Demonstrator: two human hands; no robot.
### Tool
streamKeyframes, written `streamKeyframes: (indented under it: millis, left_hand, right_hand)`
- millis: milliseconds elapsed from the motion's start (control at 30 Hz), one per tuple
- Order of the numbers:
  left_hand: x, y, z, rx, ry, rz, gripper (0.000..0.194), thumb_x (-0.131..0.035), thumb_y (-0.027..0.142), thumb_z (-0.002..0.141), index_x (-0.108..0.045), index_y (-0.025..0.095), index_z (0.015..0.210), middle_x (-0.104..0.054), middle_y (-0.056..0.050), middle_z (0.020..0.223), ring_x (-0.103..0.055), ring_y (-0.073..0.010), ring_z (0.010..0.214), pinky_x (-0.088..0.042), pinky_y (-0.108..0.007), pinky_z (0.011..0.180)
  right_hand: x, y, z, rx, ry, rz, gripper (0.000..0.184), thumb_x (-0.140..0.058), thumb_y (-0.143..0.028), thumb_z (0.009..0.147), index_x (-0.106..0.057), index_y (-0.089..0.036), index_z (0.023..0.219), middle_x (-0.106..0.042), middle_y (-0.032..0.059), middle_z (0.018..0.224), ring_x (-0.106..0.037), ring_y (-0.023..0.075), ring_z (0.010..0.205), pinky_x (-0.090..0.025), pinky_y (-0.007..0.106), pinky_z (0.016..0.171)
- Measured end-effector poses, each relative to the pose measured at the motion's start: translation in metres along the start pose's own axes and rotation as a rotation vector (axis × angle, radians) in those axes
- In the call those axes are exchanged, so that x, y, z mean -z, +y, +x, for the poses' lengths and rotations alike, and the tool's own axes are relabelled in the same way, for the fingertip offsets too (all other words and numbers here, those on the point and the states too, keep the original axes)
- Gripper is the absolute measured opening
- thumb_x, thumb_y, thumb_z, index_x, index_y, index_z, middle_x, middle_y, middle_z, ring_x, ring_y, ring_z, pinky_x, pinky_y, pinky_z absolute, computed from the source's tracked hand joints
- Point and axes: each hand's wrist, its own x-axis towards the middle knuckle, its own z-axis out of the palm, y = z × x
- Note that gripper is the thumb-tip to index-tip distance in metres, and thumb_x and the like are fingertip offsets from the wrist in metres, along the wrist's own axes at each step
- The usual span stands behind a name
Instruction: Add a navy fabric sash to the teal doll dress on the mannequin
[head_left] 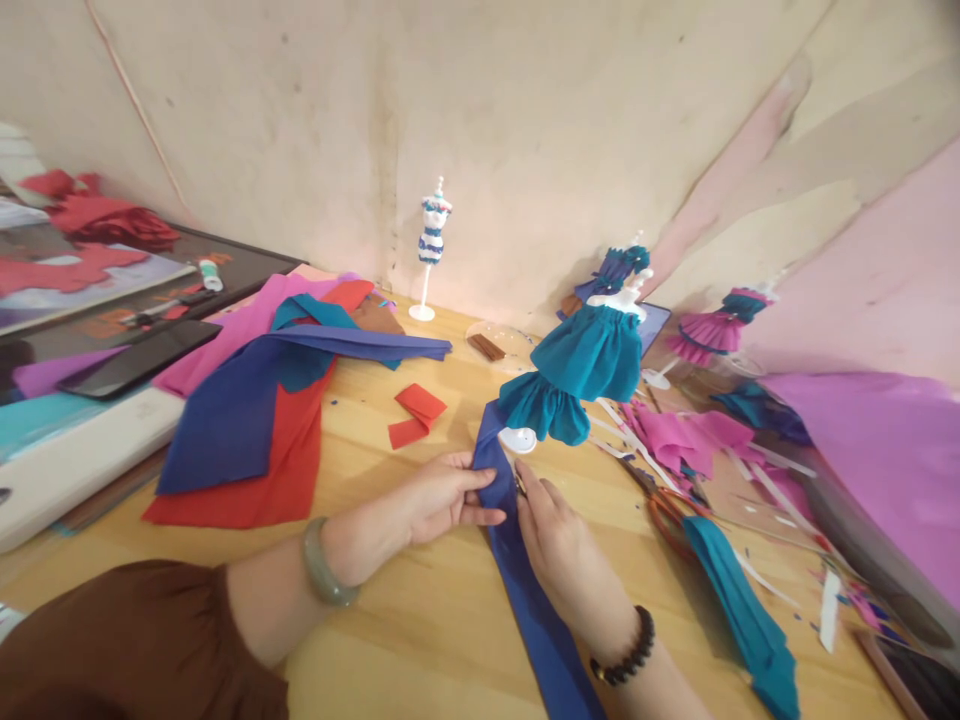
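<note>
Blue crepe-paper strip (525, 580), long and narrow, lies on the pale wooden tabletop (420, 640), running from the person's lap edge up toward the small white mannequin stand wearing a ruffled teal paper dress (581, 370). The left hand (439, 497) pinches the strip's upper end between thumb and fingertips, closed narrowly on its left edge. The right hand (559, 540) lies along the right edge, fingers reaching toward the same spot; whether it grips the paper or only presses it flat I cannot tell, and something small and dark shows at its fingertips, too hidden to name. By the look of it, the step in hand is folding or gathering the strip's top end just below the dress's hem. The next move seems to call for even tension from both hands, since crepe paper creases and tears easily. Orange-handled scissors (667, 510) lie just right of the right hand, beside a teal paper strip (742, 615).
</note>
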Motion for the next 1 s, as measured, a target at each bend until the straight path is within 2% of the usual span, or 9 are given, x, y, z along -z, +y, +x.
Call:
streamKeyframes:
  millis: [167, 300, 400, 633, 833, 1000]
  left_hand:
    - [-0.0009, 0.0010, -0.0023, 0.014, -0.002, -0.025, 0.012, -0.052, 0.005, 0.087, -0.063, 0.010, 0.090, -0.068, -0.006, 0.084, -0.066, -0.0128, 0.067, -0.056, -0.023, 0.059]
    - [0.0021, -0.0003, 0.0000, 0.011, -0.022, -0.034, 0.010, -0.059, 0.007, 0.083, -0.062, 0.011, 0.091, -0.067, -0.006, 0.085, -0.065, -0.0132, 0.067, -0.057, -0.025, 0.060]
    - [0.0050, -0.0023, 0.0034, 0.016, -0.017, -0.033, 0.010, -0.058, 0.007, 0.084, -0.062, 0.011, 0.092, -0.066, -0.005, 0.083, -0.065, -0.0125, 0.066, -0.057, -0.026, 0.061]
    - [0.0078, -0.0049, 0.0064, -0.017, -0.014, -0.025, 0.009, -0.057, 0.006, 0.085, -0.061, 0.011, 0.091, -0.065, -0.003, 0.081, -0.064, -0.0119, 0.065, -0.058, -0.026, 0.061]
    - [0.0021, -0.0016, 0.0034, 0.014, 0.003, -0.039, 0.011, -0.054, 0.004, 0.086, -0.063, 0.009, 0.090, -0.068, -0.006, 0.081, -0.065, -0.0121, 0.062, -0.057, -0.025, 0.057]
    - [0.0004, 0.0004, 0.0015, 0.021, 0.012, -0.029, 0.011, -0.053, 0.004, 0.086, -0.063, 0.008, 0.090, -0.068, -0.007, 0.080, -0.065, -0.0124, 0.063, -0.056, -0.024, 0.058]
  right_hand:
    - [-0.0043, 0.0003, -0.0007, -0.057, 0.000, -0.019, 0.044, -0.029, -0.014, 0.095, -0.047, -0.012, 0.135, -0.067, 0.0171, 0.100, -0.069, 0.0268, 0.097, -0.057, 0.044, 0.086]
    - [-0.0056, 0.0008, -0.0001, -0.051, 0.003, 0.012, 0.045, -0.032, -0.018, 0.095, -0.043, -0.015, 0.139, -0.068, 0.0163, 0.104, -0.070, 0.0256, 0.092, -0.060, 0.040, 0.081]
    - [-0.0069, 0.0025, -0.0002, -0.044, 0.010, 0.031, 0.049, -0.031, -0.018, 0.095, -0.036, -0.017, 0.144, -0.068, 0.0158, 0.107, -0.070, 0.0248, 0.089, -0.061, 0.039, 0.077]
    - [-0.0089, 0.0048, -0.0019, -0.038, -0.004, -0.020, 0.046, -0.027, -0.014, 0.094, -0.046, -0.014, 0.136, -0.068, 0.0164, 0.101, -0.070, 0.0255, 0.092, -0.059, 0.041, 0.082]
    - [-0.0076, 0.0044, -0.0001, -0.039, -0.006, -0.001, 0.045, -0.031, -0.017, 0.095, -0.043, -0.011, 0.137, -0.068, 0.0185, 0.105, -0.070, 0.0263, 0.089, -0.060, 0.041, 0.078]
    - [-0.0062, 0.0063, 0.0019, -0.018, -0.018, 0.023, 0.046, -0.028, -0.013, 0.093, -0.046, -0.012, 0.136, -0.068, 0.0175, 0.103, -0.070, 0.0255, 0.090, -0.060, 0.041, 0.079]
